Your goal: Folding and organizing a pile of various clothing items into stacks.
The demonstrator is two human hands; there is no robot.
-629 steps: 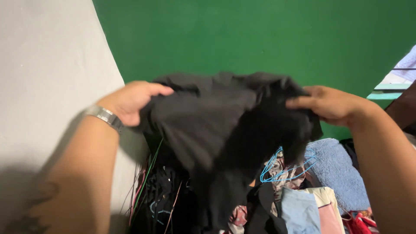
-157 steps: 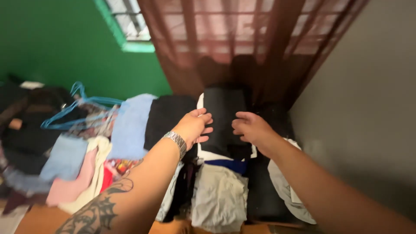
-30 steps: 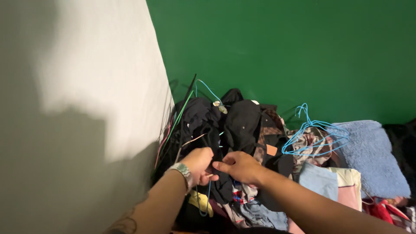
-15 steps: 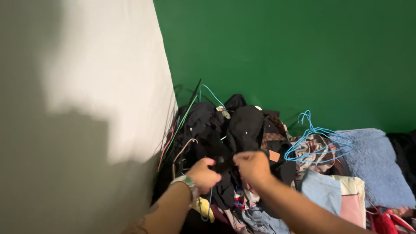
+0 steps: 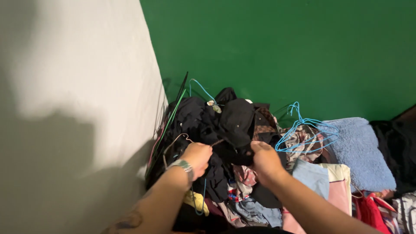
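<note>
My left hand (image 5: pixel 197 157), with a metal watch on the wrist, and my right hand (image 5: pixel 265 158) each grip one side of a black garment (image 5: pixel 232 152) stretched between them. The garment lies on top of a heap of dark clothes (image 5: pixel 208 123) piled in the corner where a white wall meets a green wall. A thin brownish wire hanger (image 5: pixel 174 141) curves just left of my left hand.
Blue wire hangers (image 5: pixel 305 130) rest on patterned clothes to the right. Beyond them lies a light blue towel (image 5: pixel 357 149). Folded pale blue and pink pieces (image 5: pixel 329 184) sit near my right forearm. More hangers (image 5: pixel 173 110) lean on the white wall.
My hands have moved apart, spreading the black garment between them. The view has shifted slightly to the right and down.
</note>
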